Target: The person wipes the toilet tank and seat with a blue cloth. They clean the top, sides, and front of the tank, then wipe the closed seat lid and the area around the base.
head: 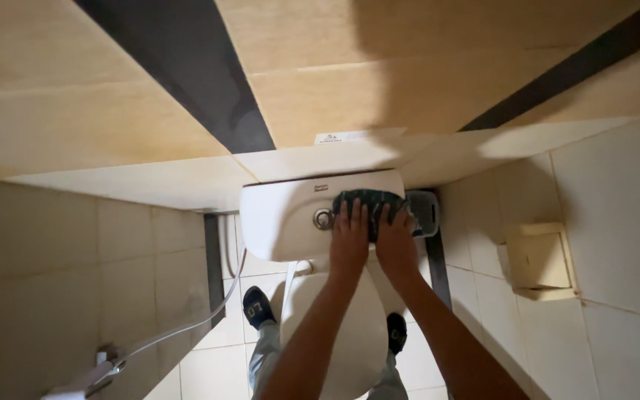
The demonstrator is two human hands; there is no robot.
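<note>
Both my hands rest on a dark blue-grey cloth (368, 198) that lies on the lid of a white toilet cistern (283, 215). My left hand (350, 238) presses flat on the cloth's near edge, right beside the round chrome flush button (324, 218). My right hand (395, 241) lies next to it with fingers on the cloth's right part. Below my forearms is the closed white toilet lid (342, 333). My feet in dark slippers (258, 306) stand either side of the bowl.
A clear plastic container (425, 211) sits just right of the cistern. A cream wall-mounted box (538, 259) hangs on the right tiled wall. A white hose with a spray handle (105, 367) hangs at lower left. Beige tiled walls close in on all sides.
</note>
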